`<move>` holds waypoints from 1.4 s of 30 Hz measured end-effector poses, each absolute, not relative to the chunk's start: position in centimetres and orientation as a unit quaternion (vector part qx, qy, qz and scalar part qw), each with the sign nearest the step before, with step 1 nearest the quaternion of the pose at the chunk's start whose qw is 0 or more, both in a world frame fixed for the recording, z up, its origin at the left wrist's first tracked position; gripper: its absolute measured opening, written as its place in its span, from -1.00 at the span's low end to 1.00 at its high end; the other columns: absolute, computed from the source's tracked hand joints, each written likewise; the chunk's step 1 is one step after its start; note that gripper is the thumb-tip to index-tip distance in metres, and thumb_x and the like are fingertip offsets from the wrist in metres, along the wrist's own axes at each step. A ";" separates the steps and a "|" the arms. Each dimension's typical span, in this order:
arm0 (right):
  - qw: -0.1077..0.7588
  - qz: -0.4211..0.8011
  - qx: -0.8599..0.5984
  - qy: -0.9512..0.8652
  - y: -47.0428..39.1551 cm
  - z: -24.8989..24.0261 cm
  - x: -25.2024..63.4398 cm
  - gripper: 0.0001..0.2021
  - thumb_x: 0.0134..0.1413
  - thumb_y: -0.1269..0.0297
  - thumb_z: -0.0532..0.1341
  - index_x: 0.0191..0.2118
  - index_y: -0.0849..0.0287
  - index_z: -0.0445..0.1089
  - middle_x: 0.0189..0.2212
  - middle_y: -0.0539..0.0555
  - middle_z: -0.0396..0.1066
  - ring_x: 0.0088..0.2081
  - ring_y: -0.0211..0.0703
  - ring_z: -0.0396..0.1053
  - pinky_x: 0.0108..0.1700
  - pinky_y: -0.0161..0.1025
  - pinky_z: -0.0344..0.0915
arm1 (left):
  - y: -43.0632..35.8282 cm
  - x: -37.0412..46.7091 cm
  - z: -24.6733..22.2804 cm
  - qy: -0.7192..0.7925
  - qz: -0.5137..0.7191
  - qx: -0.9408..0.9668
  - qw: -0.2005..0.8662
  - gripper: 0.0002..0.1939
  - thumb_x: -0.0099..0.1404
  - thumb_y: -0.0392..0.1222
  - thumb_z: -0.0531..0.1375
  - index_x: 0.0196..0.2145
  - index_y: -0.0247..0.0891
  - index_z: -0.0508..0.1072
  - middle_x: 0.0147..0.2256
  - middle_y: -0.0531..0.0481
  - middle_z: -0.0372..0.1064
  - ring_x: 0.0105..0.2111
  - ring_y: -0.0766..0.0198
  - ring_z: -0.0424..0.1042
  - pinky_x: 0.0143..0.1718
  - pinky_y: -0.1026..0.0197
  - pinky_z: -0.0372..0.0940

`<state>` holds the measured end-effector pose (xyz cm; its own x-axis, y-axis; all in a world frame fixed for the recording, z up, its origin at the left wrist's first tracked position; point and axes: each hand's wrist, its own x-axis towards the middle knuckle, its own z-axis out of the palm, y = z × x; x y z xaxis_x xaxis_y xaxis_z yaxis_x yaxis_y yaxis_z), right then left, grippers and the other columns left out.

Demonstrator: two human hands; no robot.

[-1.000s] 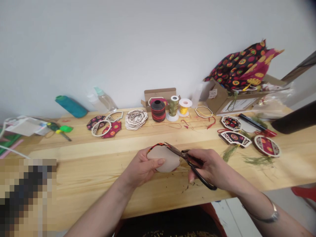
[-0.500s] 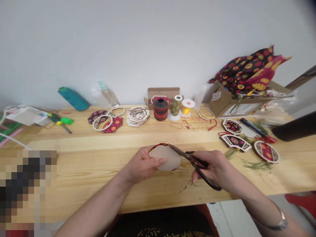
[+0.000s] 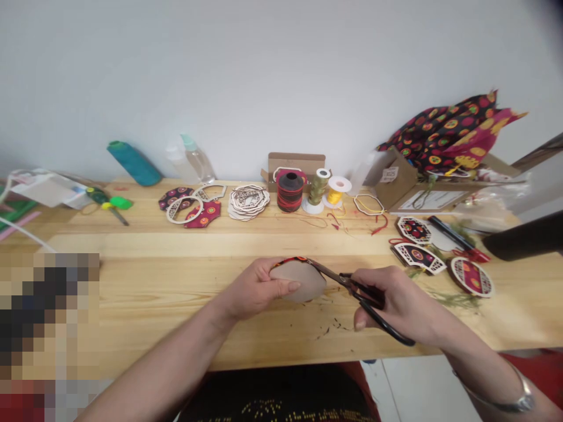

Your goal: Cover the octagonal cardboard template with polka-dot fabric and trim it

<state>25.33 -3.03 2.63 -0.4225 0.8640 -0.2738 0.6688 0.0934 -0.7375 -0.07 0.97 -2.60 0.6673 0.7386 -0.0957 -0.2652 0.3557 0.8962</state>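
My left hand (image 3: 259, 288) pinches a flat grey card piece (image 3: 303, 281), its thumb lying across the near face. Patterned red and black fabric shows along the card's far edge. In my right hand (image 3: 396, 302) are black-handled scissors (image 3: 347, 282), with fingers and thumb in the handles. The blades reach left along the upper right edge of the card, at the fabric rim. Small dark scraps (image 3: 334, 325) lie on the table below the card.
Along the wall stand thread spools (image 3: 291, 193), a stack of cut wooden shapes (image 3: 248, 202), a spray bottle (image 3: 196, 161) and a cardboard box (image 3: 396, 181) holding patterned fabric. Finished-looking framed fabric pieces (image 3: 470, 276) lie at right, a screwdriver (image 3: 108, 205) at left.
Both hands have shifted slightly right in the picture, as the view moved a little. The scissor handles have spread wider apart, and the blades remain at the card's edge.
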 end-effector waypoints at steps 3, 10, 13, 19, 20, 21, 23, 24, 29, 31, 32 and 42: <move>0.106 0.401 -0.531 -0.739 -3.1 2.7 25.5 -0.71 -0.02 0.19 0.30 -0.53 0.15 0.17 -0.64 -0.09 0.30 -0.57 -0.32 0.21 -0.57 -0.38 0.06 | 1.0 -0.1 -2.3 0.263 0.309 0.484 0.775 -0.69 0.18 -0.27 0.29 -0.08 -0.27 0.52 -0.24 -0.06 0.56 -0.23 0.27 0.48 -0.15 0.25 0.30; 0.100 0.443 -0.511 -0.730 -3.4 3.3 25.2 -0.81 0.05 0.35 0.20 -0.51 0.14 0.18 -0.58 -0.03 0.47 -0.53 -0.28 0.35 -0.54 -0.36 0.13 | 1.1 -0.2 -2.0 0.283 0.279 0.519 0.757 -0.74 0.18 -0.24 0.28 -0.14 -0.30 0.53 -0.19 -0.11 0.56 -0.21 0.23 0.49 -0.11 0.20 0.31; 0.097 0.454 -0.506 -0.727 -3.4 3.5 25.3 -0.84 0.02 0.51 0.14 -0.49 0.14 0.20 -0.54 -0.04 0.52 -0.50 -0.29 0.40 -0.50 -0.38 0.17 | 1.0 -0.2 -2.0 0.282 0.275 0.519 0.759 -0.75 0.17 -0.25 0.28 -0.16 -0.29 0.54 -0.18 -0.11 0.56 -0.21 0.22 0.50 -0.11 0.18 0.32; 0.084 0.457 -0.520 -0.716 -3.6 3.2 26.1 -0.82 0.02 0.55 0.09 -0.49 0.14 0.23 -0.56 -0.10 0.51 -0.52 -0.34 0.40 -0.52 -0.41 0.17 | 1.0 -0.2 -1.9 0.286 0.265 0.521 0.759 -0.73 0.16 -0.25 0.30 -0.14 -0.25 0.55 -0.17 -0.09 0.57 -0.21 0.21 0.51 -0.12 0.18 0.35; 0.082 0.457 -0.522 -0.716 -3.7 3.3 26.2 -0.83 0.02 0.54 0.10 -0.49 0.14 0.25 -0.56 -0.09 0.51 -0.53 -0.34 0.40 -0.52 -0.41 0.17 | 1.0 -0.2 -1.9 0.286 0.263 0.523 0.759 -0.73 0.16 -0.25 0.30 -0.15 -0.24 0.55 -0.17 -0.09 0.57 -0.21 0.21 0.51 -0.12 0.17 0.35; 0.078 0.455 -0.523 -0.716 -3.7 3.3 26.3 -0.83 0.03 0.53 0.10 -0.49 0.14 0.28 -0.56 -0.09 0.51 -0.53 -0.34 0.39 -0.53 -0.41 0.17 | 1.1 -0.2 -1.9 0.284 0.261 0.525 0.759 -0.73 0.16 -0.25 0.30 -0.14 -0.24 0.55 -0.17 -0.09 0.57 -0.21 0.21 0.51 -0.12 0.17 0.35; 0.070 0.444 -0.523 -0.724 -3.6 3.5 26.4 -0.83 0.02 0.53 0.11 -0.48 0.14 0.33 -0.54 -0.09 0.52 -0.56 -0.36 0.35 -0.54 -0.41 0.15 | 1.1 -0.1 -1.8 0.282 0.256 0.531 0.757 -0.73 0.17 -0.25 0.29 -0.13 -0.25 0.55 -0.17 -0.09 0.57 -0.22 0.20 0.52 -0.12 0.16 0.35; 0.068 0.436 -0.521 -0.730 -3.6 3.6 26.4 -0.82 0.01 0.53 0.12 -0.48 0.14 0.35 -0.54 -0.09 0.53 -0.57 -0.36 0.33 -0.55 -0.41 0.14 | 1.1 -0.1 -1.8 0.281 0.253 0.535 0.755 -0.72 0.17 -0.25 0.29 -0.13 -0.25 0.55 -0.17 -0.09 0.57 -0.22 0.20 0.52 -0.12 0.16 0.35; 0.059 0.405 -0.519 -0.751 -3.6 3.9 26.5 -0.81 -0.03 0.54 0.14 -0.50 0.15 0.42 -0.56 -0.08 0.52 -0.64 -0.38 0.20 -0.59 -0.39 0.10 | 1.1 -0.1 -1.8 0.279 0.252 0.544 0.750 -0.73 0.17 -0.26 0.29 -0.13 -0.22 0.55 -0.16 -0.08 0.56 -0.21 0.22 0.52 -0.13 0.18 0.36; 0.052 0.399 -0.521 -0.753 -3.5 4.0 26.7 -0.83 -0.01 0.49 0.16 -0.51 0.14 0.42 -0.58 -0.08 0.51 -0.66 -0.37 0.17 -0.60 -0.38 0.07 | 1.1 -0.1 -1.8 0.279 0.246 0.546 0.751 -0.72 0.17 -0.25 0.28 -0.12 -0.22 0.54 -0.15 -0.09 0.56 -0.21 0.23 0.52 -0.14 0.19 0.36; 0.049 0.396 -0.520 -0.755 -3.5 4.0 26.7 -0.84 0.00 0.47 0.17 -0.51 0.14 0.42 -0.59 -0.08 0.51 -0.66 -0.36 0.17 -0.61 -0.37 0.06 | 1.1 -0.1 -1.9 0.278 0.242 0.548 0.751 -0.71 0.18 -0.25 0.28 -0.11 -0.22 0.54 -0.15 -0.09 0.56 -0.22 0.23 0.52 -0.14 0.19 0.36; 0.037 0.410 -0.518 -0.750 -3.3 4.4 26.4 -0.88 -0.02 0.42 0.23 -0.52 0.14 0.34 -0.58 -0.06 0.52 -0.64 -0.34 0.22 -0.62 -0.36 0.04 | 1.1 -0.1 -1.9 0.265 0.242 0.556 0.750 -0.73 0.19 -0.27 0.27 -0.12 -0.25 0.54 -0.17 -0.10 0.57 -0.23 0.22 0.53 -0.15 0.18 0.38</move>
